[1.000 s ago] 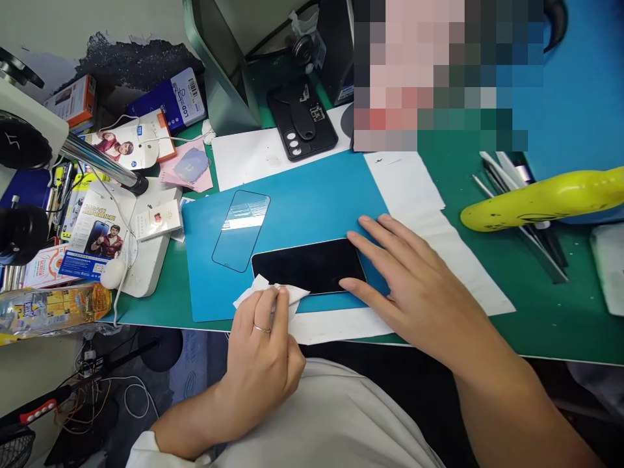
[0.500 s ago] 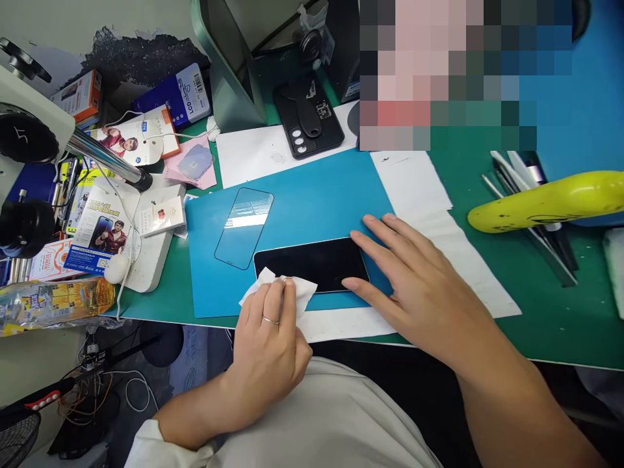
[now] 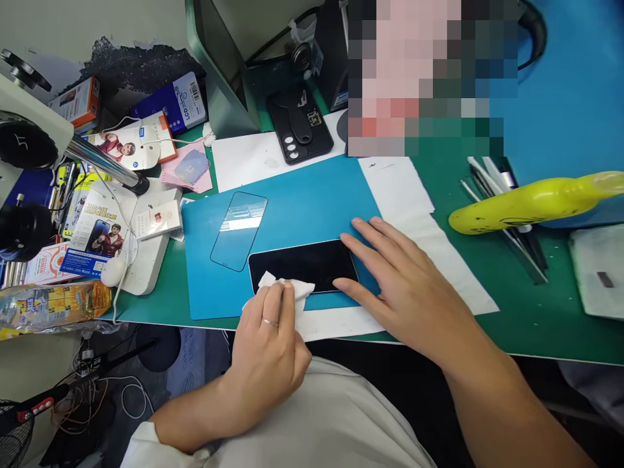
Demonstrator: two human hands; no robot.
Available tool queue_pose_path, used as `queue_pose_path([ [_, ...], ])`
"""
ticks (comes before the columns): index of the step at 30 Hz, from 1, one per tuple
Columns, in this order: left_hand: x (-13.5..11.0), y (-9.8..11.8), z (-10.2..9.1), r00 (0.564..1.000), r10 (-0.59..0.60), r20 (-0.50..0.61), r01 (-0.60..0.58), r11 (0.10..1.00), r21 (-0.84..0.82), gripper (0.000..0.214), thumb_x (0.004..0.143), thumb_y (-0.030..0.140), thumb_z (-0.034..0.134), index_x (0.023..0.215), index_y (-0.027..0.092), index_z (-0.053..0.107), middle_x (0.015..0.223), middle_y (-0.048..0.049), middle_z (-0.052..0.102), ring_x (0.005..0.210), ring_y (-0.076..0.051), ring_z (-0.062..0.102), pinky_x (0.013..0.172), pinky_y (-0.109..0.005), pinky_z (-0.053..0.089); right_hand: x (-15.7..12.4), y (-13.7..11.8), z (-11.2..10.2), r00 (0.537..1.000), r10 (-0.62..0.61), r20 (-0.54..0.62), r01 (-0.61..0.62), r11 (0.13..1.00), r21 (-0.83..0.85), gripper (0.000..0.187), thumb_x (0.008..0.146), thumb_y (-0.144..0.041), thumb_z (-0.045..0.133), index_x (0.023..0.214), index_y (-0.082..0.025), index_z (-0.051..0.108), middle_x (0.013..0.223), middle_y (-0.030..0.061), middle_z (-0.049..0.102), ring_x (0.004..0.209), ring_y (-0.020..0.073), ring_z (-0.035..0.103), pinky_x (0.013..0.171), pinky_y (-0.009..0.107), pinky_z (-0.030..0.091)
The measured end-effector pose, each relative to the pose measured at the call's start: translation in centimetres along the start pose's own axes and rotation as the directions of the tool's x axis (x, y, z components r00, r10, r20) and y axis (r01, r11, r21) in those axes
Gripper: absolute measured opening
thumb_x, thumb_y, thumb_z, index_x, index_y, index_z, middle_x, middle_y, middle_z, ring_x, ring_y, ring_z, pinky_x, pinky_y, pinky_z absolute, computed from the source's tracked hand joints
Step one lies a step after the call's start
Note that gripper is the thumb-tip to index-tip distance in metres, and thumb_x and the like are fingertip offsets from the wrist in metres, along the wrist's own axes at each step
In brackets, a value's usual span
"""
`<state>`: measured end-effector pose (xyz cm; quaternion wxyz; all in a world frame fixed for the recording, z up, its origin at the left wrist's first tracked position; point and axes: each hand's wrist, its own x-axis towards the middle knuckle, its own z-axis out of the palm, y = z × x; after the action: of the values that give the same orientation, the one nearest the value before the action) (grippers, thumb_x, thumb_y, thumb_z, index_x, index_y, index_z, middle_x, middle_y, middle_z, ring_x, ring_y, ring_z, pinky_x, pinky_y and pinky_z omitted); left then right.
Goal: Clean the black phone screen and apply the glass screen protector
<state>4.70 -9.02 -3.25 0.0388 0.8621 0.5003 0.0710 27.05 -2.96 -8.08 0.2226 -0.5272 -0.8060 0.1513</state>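
Observation:
A black phone (image 3: 305, 263) lies screen-up on a blue mat (image 3: 292, 214). My left hand (image 3: 268, 351), with a ring on one finger, presses a white wipe (image 3: 285, 289) onto the near left part of the screen, fingers closed over it. At the phone's right end, my right hand (image 3: 409, 286) lies flat with fingers spread, its fingertips against that end. A clear screen protector (image 3: 238, 229) lies on the mat just left of the phone.
White paper sheets (image 3: 414, 214) lie on the green desk mat (image 3: 536, 312). A yellow tool (image 3: 531, 203) and thin metal tools (image 3: 507, 221) sit at the right. A black phone case (image 3: 299, 123), boxes, a microscope arm (image 3: 97, 159) and a bottle (image 3: 53, 305) crowd the left and back.
My left hand has slid the wipe slightly up and right on the screen. My right hand has kept its place on the phone's end. The view has shifted a little.

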Motion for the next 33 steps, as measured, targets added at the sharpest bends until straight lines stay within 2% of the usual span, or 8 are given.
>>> queue_pose_path([
  [3,-0.1,0.0,0.1,1.0,0.002,-0.004,-0.002,1.0,0.019,0.056,0.092,0.011,0.044,0.146,-0.005,0.043,0.136,-0.0259,0.058,0.13,-0.035,0.055,0.106,-0.045,0.052,0.1,0.0,0.0,1.0,-0.004,-0.002,0.004,1.0,-0.003,0.066,0.103,-0.056,0.046,0.157,-0.019,0.043,0.164,0.0166,0.043,0.155,0.0372,0.034,0.12,0.059,0.04],
  [8,1.1,-0.6,0.5,0.997,-0.071,-0.043,0.072,0.997,0.012,0.056,0.092,0.013,0.043,0.147,-0.001,0.042,0.138,-0.0247,0.058,0.125,-0.035,0.058,0.1,-0.047,0.054,0.0,0.1,0.1,1.0,0.002,-0.014,-0.002,1.0,-0.005,0.065,0.103,-0.056,0.045,0.154,-0.016,0.046,0.162,0.0186,0.045,0.154,0.038,0.035,0.119,0.06,0.04],
  [15,-1.0,-0.3,-0.6,0.994,-0.11,0.027,0.108,0.992,0.062,0.059,0.09,0.013,0.045,0.146,-0.005,0.042,0.137,-0.027,0.057,0.128,-0.038,0.055,0.102,-0.047,0.052,-0.1,0.2,0.2,1.0,-0.019,-0.012,0.019,1.0,-0.008,0.065,0.104,-0.056,0.043,0.157,-0.018,0.043,0.161,0.0186,0.046,0.153,0.0389,0.037,0.116,0.06,0.043],
  [20,-0.5,-1.0,-0.6,0.99,-0.144,-0.01,0.144,0.986,0.083,0.057,0.092,0.013,0.042,0.145,-0.007,0.04,0.137,-0.029,0.056,0.127,-0.038,0.055,0.103,-0.049,0.051,-0.3,0.2,0.3,1.0,-0.027,-0.015,0.027,0.999,-0.017,0.065,0.104,-0.055,0.043,0.158,-0.019,0.042,0.161,0.019,0.046,0.154,0.039,0.035,0.116,0.06,0.043],
  [24,-0.6,-1.1,-1.1,0.99,-0.133,0.049,0.132,0.991,0.025,0.056,0.093,0.014,0.043,0.146,-0.004,0.04,0.137,-0.027,0.055,0.13,-0.037,0.052,0.106,-0.049,0.05,-0.4,0.2,0.4,1.0,-0.026,-0.006,0.026,0.999,-0.02,0.066,0.105,-0.058,0.04,0.156,-0.016,0.043,0.162,0.0187,0.045,0.153,0.0386,0.037,0.117,0.059,0.042],
  [28,-0.5,-1.2,-1.4,0.992,-0.128,0.023,0.127,0.991,0.045,0.054,0.093,0.012,0.041,0.145,-0.002,0.04,0.132,-0.026,0.056,0.122,-0.035,0.055,0.104,-0.049,0.05,-0.3,0.3,0.4,1.0,-0.028,-0.012,0.027,0.999,-0.027,0.067,0.105,-0.058,0.039,0.154,-0.013,0.046,0.162,0.0196,0.044,0.153,0.0386,0.037,0.116,0.058,0.043],
  [33,-0.4,-1.3,-1.3,0.991,-0.126,0.035,0.124,0.991,0.051,0.057,0.092,0.012,0.044,0.147,-0.004,0.038,0.134,-0.0268,0.053,0.126,-0.036,0.052,0.105,-0.048,0.05,-0.3,0.3,0.5,1.0,-0.024,-0.012,0.023,0.999,-0.025,0.067,0.105,-0.058,0.04,0.155,-0.015,0.045,0.163,0.0187,0.044,0.153,0.0383,0.037,0.116,0.058,0.043],
])
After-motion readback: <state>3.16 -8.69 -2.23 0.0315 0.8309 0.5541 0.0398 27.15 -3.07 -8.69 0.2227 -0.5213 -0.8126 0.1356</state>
